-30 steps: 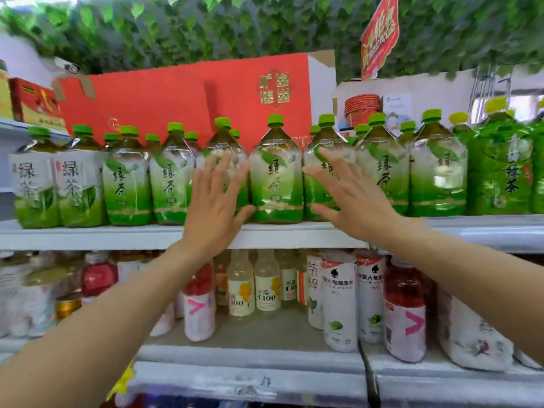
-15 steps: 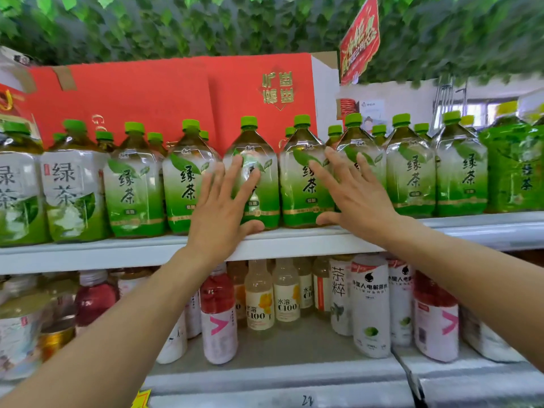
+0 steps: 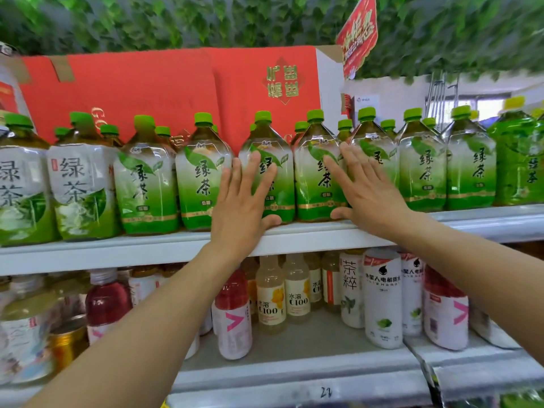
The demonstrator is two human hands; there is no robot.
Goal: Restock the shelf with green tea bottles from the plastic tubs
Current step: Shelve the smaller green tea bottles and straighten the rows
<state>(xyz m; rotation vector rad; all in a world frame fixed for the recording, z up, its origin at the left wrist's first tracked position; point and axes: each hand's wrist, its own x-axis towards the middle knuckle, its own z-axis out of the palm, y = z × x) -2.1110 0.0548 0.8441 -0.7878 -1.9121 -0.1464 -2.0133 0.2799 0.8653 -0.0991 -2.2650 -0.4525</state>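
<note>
1. Leafy green artificial foliage [image 3: 206, 22] covers the wall above the store shelving, with a red hanging sign [image 3: 357, 33] in front of it and a long red cardboard box [image 3: 147, 92] lying behind the top row of bottles
2. On the white upper shelf [image 3: 117, 251], the large clear green tea bottles with green caps and green-and-white labels [image 3: 203, 178] stand upright in a front row, side by side, and more green caps show behind them
3. Your left hand [image 3: 241, 201] is laid flat against the front of one bottle near the middle of that row; its fingers [image 3: 250, 178] are straight and spread, grasping nothing, and the thumb rests at the shelf's front edge by the bottle's base
4. Your right hand [image 3: 371, 195] is flat across the next two bottles to the right; its fingers [image 3: 353, 163] are released and fanned wide over the labels, with the thumb down at the bottle bases
5. At the left end of the row stand two bottles with paler white-and-green labels [image 3: 79, 187], and at the far right, bottles in darker all-green wrap [image 3: 518, 166]
6. On the grey lower shelf [image 3: 294, 343] below your forearms stand small pale yellow drink bottles [image 3: 270, 304], tall white bottles with black print [image 3: 382, 298], red drink bottles with pink chevron labels [image 3: 234, 319] and a gold can [image 3: 67, 343]
</note>
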